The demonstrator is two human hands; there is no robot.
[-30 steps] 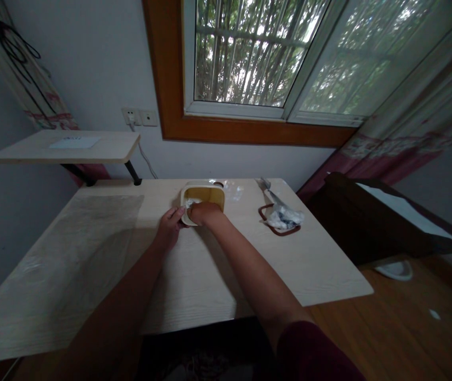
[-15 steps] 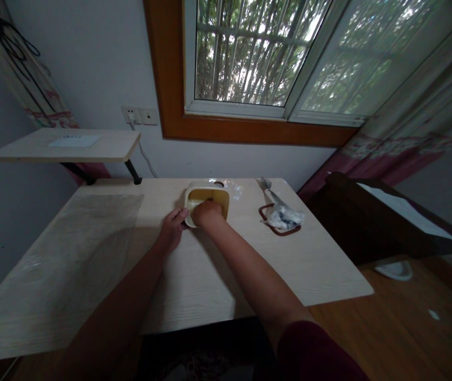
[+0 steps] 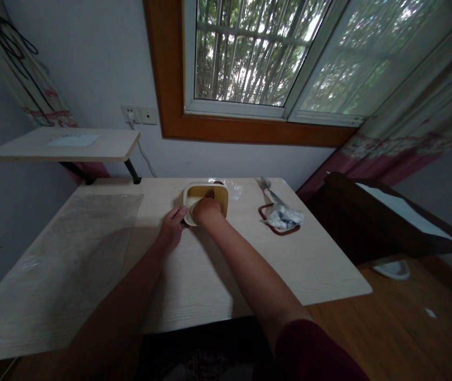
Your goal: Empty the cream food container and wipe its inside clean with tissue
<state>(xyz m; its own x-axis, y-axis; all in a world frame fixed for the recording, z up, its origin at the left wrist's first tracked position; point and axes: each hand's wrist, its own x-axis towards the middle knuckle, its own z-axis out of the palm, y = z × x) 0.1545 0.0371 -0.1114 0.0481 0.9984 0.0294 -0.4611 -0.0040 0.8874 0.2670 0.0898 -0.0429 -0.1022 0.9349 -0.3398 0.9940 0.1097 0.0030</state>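
A cream, square container (image 3: 218,193) with a yellow inside stands at the far middle of a pale wooden table (image 3: 102,254). My left hand (image 3: 171,228) rests against the container's near left corner, fingers curled on its rim. My right hand (image 3: 207,208) reaches down into the container, fingers bent and closed. What they press or hold inside is hidden by the hand.
A dark red-rimmed lid (image 3: 279,222) with a crumpled white wrapper and a fork (image 3: 268,188) lies to the right. A raised shelf (image 3: 65,145) stands at the far left. A dark cabinet (image 3: 372,219) sits beyond the table's right edge, under a window (image 3: 250,53).
The white wad visible inside the container's left side a second ago is no longer seen; my right hand has shifted slightly deeper inside. The left hand stays at the corner.
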